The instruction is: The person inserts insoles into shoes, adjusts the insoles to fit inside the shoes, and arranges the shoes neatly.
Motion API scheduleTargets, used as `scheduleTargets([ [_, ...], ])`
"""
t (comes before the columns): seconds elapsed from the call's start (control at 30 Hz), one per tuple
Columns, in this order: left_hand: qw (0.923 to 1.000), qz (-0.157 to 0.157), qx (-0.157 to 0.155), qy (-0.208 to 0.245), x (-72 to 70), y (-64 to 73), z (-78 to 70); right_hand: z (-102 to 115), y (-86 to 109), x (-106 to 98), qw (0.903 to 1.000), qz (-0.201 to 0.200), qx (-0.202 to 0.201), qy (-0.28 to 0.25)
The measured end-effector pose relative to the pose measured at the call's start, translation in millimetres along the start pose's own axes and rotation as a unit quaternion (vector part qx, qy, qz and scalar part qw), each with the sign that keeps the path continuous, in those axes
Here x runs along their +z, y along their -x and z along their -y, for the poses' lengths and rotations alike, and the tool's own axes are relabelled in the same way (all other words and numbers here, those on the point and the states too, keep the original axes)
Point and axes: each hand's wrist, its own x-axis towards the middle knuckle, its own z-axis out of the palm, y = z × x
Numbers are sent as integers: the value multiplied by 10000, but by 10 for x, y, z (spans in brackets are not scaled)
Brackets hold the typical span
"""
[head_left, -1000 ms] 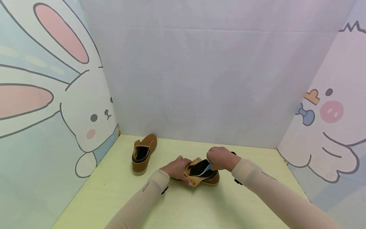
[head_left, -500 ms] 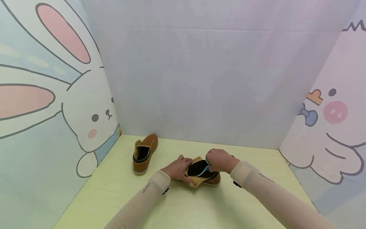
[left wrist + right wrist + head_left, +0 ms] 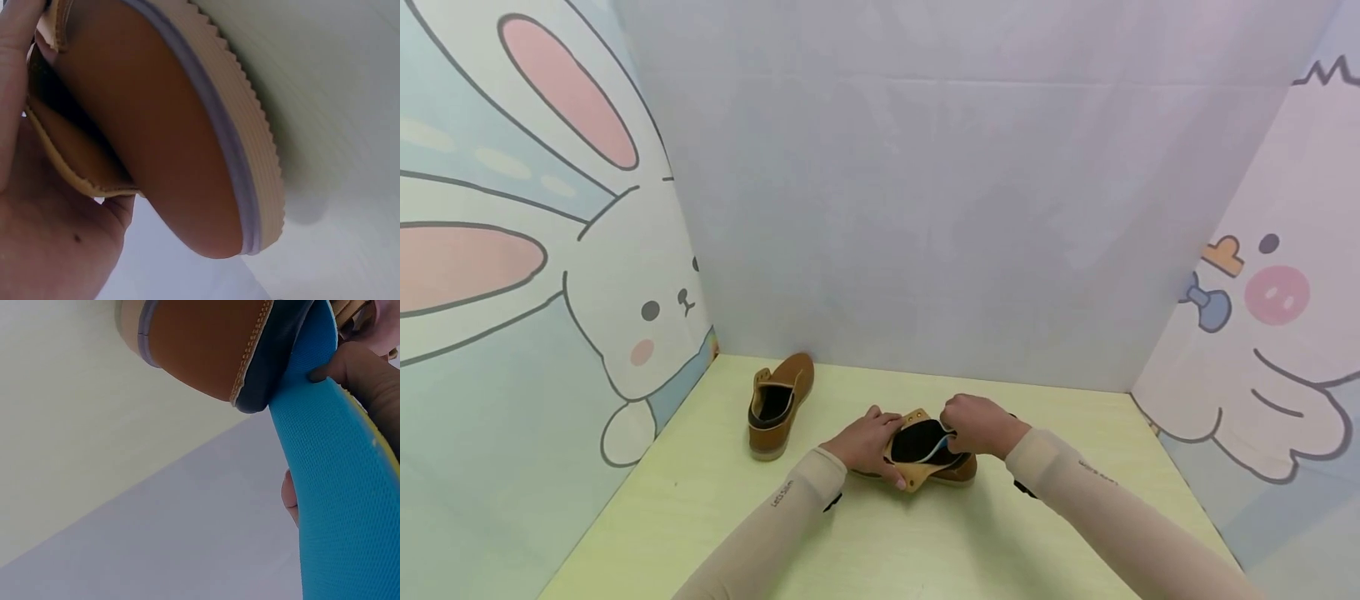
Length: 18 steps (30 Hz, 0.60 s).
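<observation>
A brown shoe (image 3: pixel 958 477) with tan eyelet flaps lies on the table, its toe under my left hand (image 3: pixel 867 442). That hand grips the shoe across the front of its opening; the left wrist view shows the brown toe (image 3: pixel 150 125) and ridged sole. My right hand (image 3: pixel 981 427) pinches an insole (image 3: pixel 344 487), blue underneath, at the heel side of the opening. One end of the insole runs into the shoe, and the rest extends outside past the dark heel collar (image 3: pixel 265 369). How deep it reaches is hidden.
A second brown shoe (image 3: pixel 781 404) stands at the back left, toe toward the rear wall. The pale yellow-green table (image 3: pixel 700 517) is enclosed by a plain back wall (image 3: pixel 910 225) and side walls printed with cartoon animals.
My right hand has come slightly lower over the shoe, and a little less of the insole's blue shows in the head view. My left hand keeps its hold.
</observation>
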Motion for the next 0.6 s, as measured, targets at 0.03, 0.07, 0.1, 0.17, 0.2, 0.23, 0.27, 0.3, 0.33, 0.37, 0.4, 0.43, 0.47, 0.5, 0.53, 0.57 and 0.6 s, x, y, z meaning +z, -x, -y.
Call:
scheduleTargets([
  [0.03, 10000, -6, 15, -4, 1, 3, 5, -7, -3, 12, 10000, -1, -20, -10],
  [0.07, 10000, -14, 28, -3, 3, 6, 10, -14, -5, 21, 10000, -6, -40, -15],
  [0.1, 10000, -12, 44, -10, 5, 9, 16, -20, -8, 30, 10000, -10, -63, -25],
  [0.17, 10000, -18, 52, -9, 6, 14, 28, -28, -18, 43, 9999, -13, -102, -83],
  [0.2, 10000, -23, 52, 3, 6, 16, 33, -33, -23, 49, 9999, -24, -120, -115],
  [0.23, 10000, -22, 53, 9, 5, 17, 37, -39, -26, 56, 9998, -26, -134, -148],
  [0.27, 10000, -18, 54, 20, 3, 18, 41, -45, -28, 62, 9997, -30, -148, -194],
  [0.3, 10000, -13, 52, 22, 1, 17, 44, -53, -28, 72, 9996, -28, -160, -221],
  [0.33, 10000, -15, 43, 27, 2, 16, 44, -61, -26, 76, 9995, -35, -183, -262],
  [0.37, 10000, -9, 45, 31, 2, 14, 44, -68, -23, 77, 9995, -25, -191, -264],
  [0.4, 10000, -3, 54, 36, 3, 12, 43, -73, -20, 72, 9995, 3, -190, -251],
  [0.43, 10000, -1, 71, 32, 5, 8, 41, -74, -17, 57, 9995, 48, -186, -242],
  [0.47, 10000, 5, 84, 32, 6, 3, 39, -72, -16, 35, 9995, 77, -189, -233],
  [0.5, 9999, 14, 104, 12, 6, -3, 37, -64, -20, 4, 9995, 132, -178, -208],
  [0.53, 9999, 20, 120, 4, 3, -6, 34, -47, -26, -41, 9995, 205, -160, -198],
  [0.57, 9999, 31, 135, -4, -1, -9, 31, -26, -38, -89, 9994, 302, -137, -135],
  [0.6, 9999, 40, 137, -29, -9, -12, 30, 1, -53, -139, 9992, 378, -133, -80],
])
